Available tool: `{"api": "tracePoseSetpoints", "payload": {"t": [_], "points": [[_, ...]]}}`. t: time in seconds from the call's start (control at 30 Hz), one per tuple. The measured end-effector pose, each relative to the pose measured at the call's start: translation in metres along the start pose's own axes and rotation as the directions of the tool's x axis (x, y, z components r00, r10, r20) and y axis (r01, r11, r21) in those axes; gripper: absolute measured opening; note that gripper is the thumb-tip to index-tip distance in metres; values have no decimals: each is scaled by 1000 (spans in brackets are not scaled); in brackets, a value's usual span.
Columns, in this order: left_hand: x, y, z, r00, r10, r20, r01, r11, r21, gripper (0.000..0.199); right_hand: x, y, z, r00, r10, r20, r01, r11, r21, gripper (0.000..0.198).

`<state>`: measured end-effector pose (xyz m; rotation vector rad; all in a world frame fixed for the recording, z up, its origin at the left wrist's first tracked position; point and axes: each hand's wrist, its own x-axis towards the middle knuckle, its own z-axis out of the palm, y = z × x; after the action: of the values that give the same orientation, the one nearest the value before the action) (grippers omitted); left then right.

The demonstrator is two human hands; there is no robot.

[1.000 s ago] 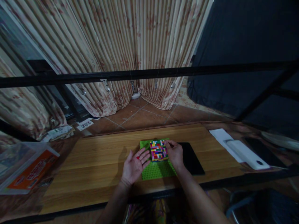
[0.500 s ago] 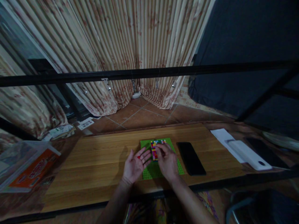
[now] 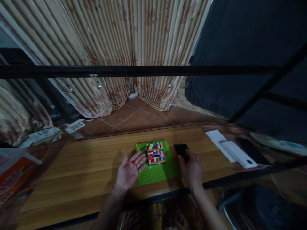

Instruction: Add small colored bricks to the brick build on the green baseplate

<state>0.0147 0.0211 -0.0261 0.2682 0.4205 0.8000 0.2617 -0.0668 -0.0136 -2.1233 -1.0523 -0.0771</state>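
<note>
Palm up, my left hand [image 3: 129, 171] is flat with its fingers stretched out. A small red brick [image 3: 133, 162] lies loose on its fingers. Just right of these fingertips, a block of many-coloured toy bricks [image 3: 156, 154] is built up on a green studded baseplate [image 3: 158, 175]. My right hand [image 3: 192, 169] is over a black phone [image 3: 180, 149], thumb and fingers apart, covering its near part. Whether the fingers touch the phone, I cannot tell.
The wooden table [image 3: 91, 172] bears the baseplate and phone. To its right lie a white device [image 3: 240, 154] and a paper sheet [image 3: 213, 135]. A clear box with an orange label [image 3: 14, 179] stands at left. A black bar [image 3: 148, 71] crosses ahead, before striped curtains [image 3: 115, 38].
My right hand has left the brick block and moved right, over the phone. My left hand still holds the red brick on its open fingers. The view has shifted slightly right.
</note>
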Motion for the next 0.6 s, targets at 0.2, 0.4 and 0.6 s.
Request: {"api": "tracePoseSetpoints", "payload": {"t": [0.2,0.4,0.6], "points": [[-2,1,5,1000,9,-17,-9,1000,16,50,-3,29,1,974,198,113,-146,923,-356,78],[-8,-2,16,961,99,-258,-62,987,149,33,6,21,2,956,254,149,-177,900,-398,85],[-6,-6,28,798,344,-495,-52,857,512,12,11,18,0,934,319,163,-220,870,-441,80]]}}
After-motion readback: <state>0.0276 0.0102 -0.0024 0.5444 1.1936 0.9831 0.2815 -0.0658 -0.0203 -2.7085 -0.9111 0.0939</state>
